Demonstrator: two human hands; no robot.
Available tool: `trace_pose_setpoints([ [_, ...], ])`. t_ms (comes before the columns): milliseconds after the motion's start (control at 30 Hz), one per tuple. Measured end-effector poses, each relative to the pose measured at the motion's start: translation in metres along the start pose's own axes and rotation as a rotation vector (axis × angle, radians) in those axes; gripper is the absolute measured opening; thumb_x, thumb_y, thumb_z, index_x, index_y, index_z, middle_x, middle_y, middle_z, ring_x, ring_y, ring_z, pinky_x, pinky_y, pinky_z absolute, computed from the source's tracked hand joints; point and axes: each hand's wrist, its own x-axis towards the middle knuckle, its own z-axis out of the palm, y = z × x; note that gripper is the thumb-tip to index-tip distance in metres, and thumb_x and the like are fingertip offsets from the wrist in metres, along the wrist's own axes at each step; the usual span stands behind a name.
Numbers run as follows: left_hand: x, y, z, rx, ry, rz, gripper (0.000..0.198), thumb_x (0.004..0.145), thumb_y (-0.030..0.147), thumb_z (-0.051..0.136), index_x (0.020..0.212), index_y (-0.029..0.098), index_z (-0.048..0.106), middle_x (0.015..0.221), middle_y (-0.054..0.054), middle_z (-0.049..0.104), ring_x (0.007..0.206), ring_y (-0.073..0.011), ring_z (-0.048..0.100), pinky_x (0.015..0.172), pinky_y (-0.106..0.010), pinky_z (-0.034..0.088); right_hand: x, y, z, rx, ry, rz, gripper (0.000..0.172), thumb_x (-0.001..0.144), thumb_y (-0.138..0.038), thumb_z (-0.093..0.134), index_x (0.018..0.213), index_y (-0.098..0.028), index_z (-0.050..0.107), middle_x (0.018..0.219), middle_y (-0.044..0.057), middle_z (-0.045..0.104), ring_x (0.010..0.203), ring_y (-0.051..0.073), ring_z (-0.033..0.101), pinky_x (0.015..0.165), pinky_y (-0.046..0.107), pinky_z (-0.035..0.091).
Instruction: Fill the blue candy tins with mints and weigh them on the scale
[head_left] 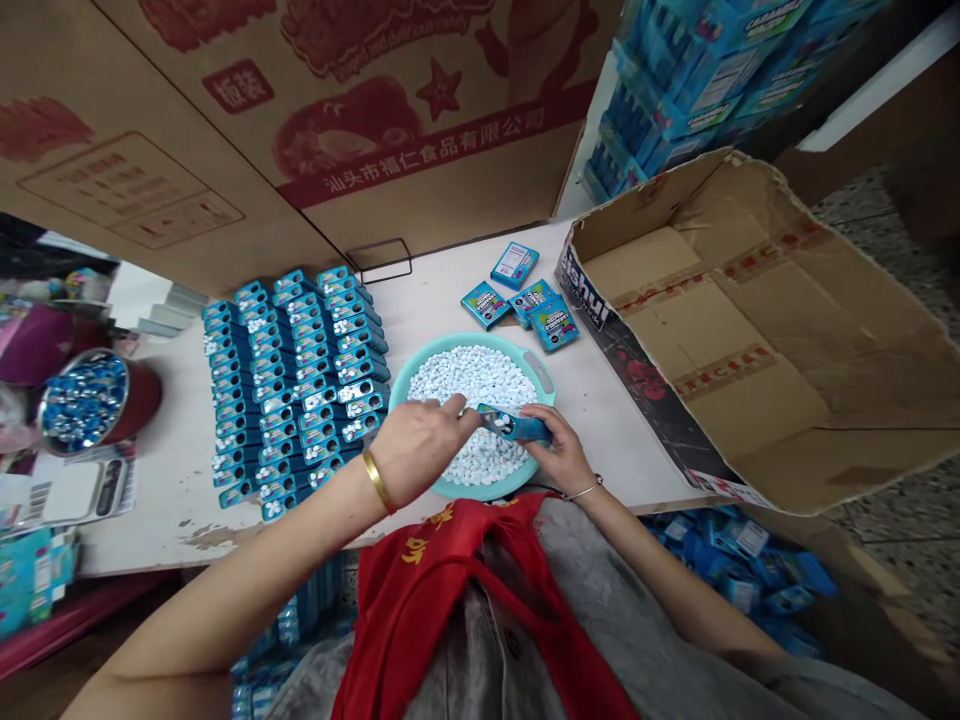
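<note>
A person is standing at a pale, worn bench (592, 440), wearing a red apron (390, 600) over grey clothing, and both bare hands are meeting over a round turquoise plastic basin (400, 385) full of small white pellets (472, 372). The right hand (564, 458) is grasping a small blue printed cardboard box (525, 429), which is lying on its side just above the pellets, its end with white pieces showing turned toward the left hand (424, 450). Holding it there is probably letting any stray piece drop back into the basin.

The left forearm is reaching in diagonally, a gold-coloured bangle (379, 480) circling the wrist; the hand is bending palm-down, its fingertips gathering at the box's near end. Whether that grip is pinching anything cannot be told. The right arm is coming in from the other side, elbow low, thumb and fingers wrapping the box's far end.

To the left, four tight columns of similar blue boxes (309, 345) are standing with white-filled ends upward, likely so that nothing is spilling. Beyond the basin, a few blue boxes (555, 326) are lying flat, beside a large brown cardboard carton (675, 290).
</note>
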Motion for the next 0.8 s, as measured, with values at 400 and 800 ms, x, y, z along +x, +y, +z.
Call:
trace_pose_setpoints([
  [400, 0.081, -0.058, 0.181, -0.336, 0.067, -0.234, 0.034, 0.092, 0.009, 0.03, 0.117, 0.014, 0.053, 0.117, -0.014, 0.055, 0.108, -0.026, 0.05, 0.092, -0.042, 0.043, 0.008, 0.005, -0.004, 0.079, 0.137, 0.173, 0.034, 0.073, -0.027, 0.07, 0.105, -0.024, 0.059, 0.104, 0.005, 0.061, 0.101, 0.023, 0.058, 0.096, 0.043, 0.045],
  [800, 0.068, 0.007, 0.21, -0.716, 0.047, -0.043, 0.046, 0.078, 0.007, 0.048, 0.123, 0.014, 0.047, 0.115, -0.008, 0.061, 0.103, -0.0177, 0.058, 0.092, -0.029, 0.047, 0.014, 0.003, -0.015, 0.272, 0.26, 0.343, 0.043, 0.064, -0.034, 0.08, 0.098, -0.024, 0.056, 0.096, 0.001, 0.065, 0.089, 0.019, 0.062, 0.09, 0.039, 0.049],
])
